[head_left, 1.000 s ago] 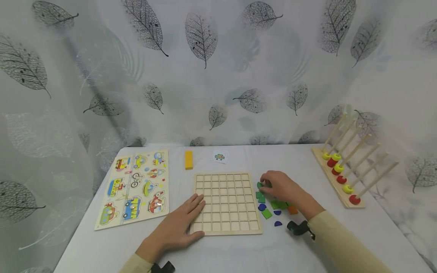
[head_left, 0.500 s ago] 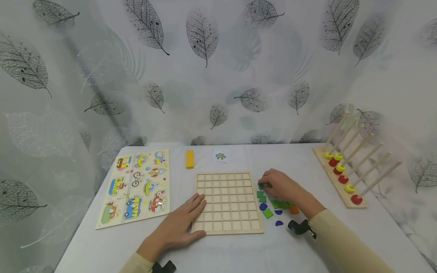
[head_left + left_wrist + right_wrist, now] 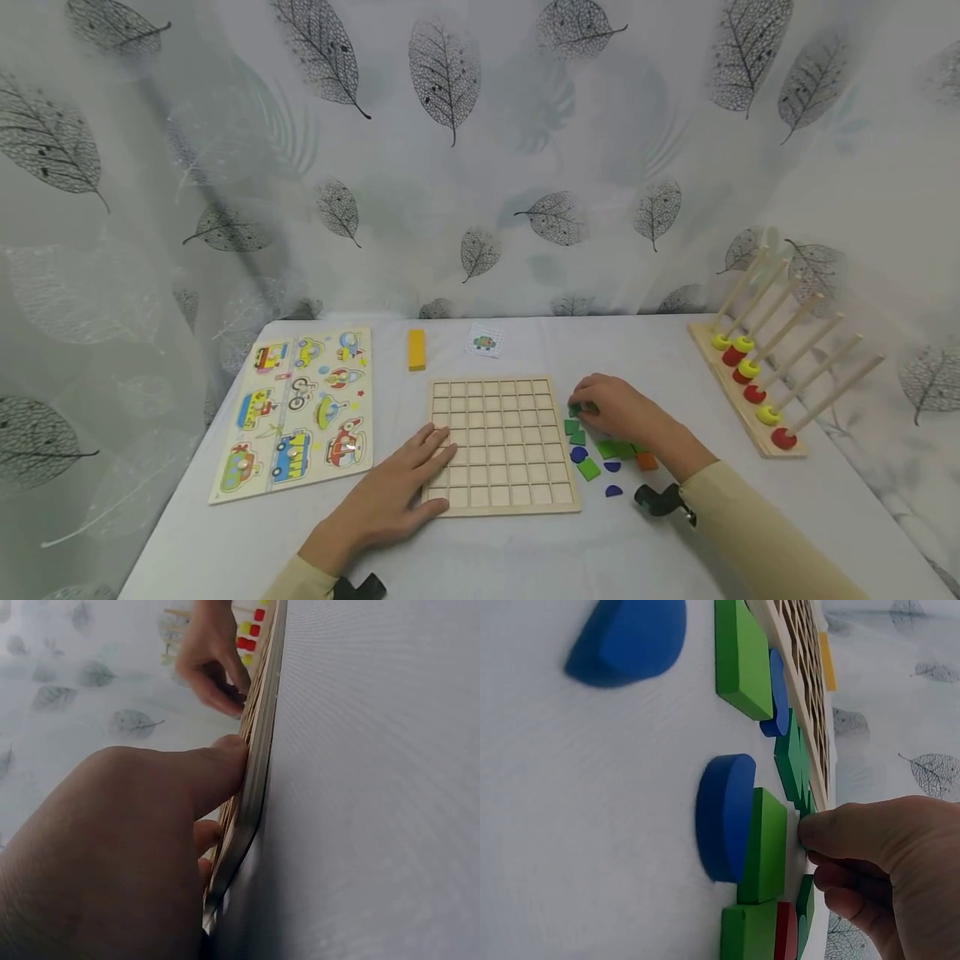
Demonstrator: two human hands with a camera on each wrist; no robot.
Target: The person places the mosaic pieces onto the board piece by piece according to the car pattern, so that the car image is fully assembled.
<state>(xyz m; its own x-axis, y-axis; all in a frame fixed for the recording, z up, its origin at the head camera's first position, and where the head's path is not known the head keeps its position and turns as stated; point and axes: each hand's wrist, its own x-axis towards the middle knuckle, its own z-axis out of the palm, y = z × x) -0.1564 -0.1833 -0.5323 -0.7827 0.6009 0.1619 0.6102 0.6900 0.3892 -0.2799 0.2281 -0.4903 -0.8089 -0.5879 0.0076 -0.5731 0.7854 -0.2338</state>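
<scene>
My left hand (image 3: 397, 487) lies flat, fingers spread, over the left edge of a wooden grid board (image 3: 517, 450); its thumb (image 3: 225, 761) rests at the board's rim in the left wrist view. Beyond the board's right side, my right hand (image 3: 618, 410) reaches down among loose coloured blocks. Its thumb and bent fingers pinch a small dark green block (image 3: 807, 804), mostly covered by the thumb. Nearby lie more dark green blocks (image 3: 572, 427), a blue round block (image 3: 578, 454), a light green square block (image 3: 588, 469), blue half-round blocks (image 3: 613, 491) and an orange block (image 3: 647, 461).
A vehicle picture puzzle (image 3: 300, 417) occupies the table's left side. Behind the grid board are a yellow block (image 3: 416, 350) and a small picture card (image 3: 486, 342). At the right stands a peg rack (image 3: 750, 400) with red and yellow beads. A leaf-print curtain (image 3: 480, 167) hangs behind.
My right fingertips have shifted slightly left and come onto the dark green block. The left hand stays on the board.
</scene>
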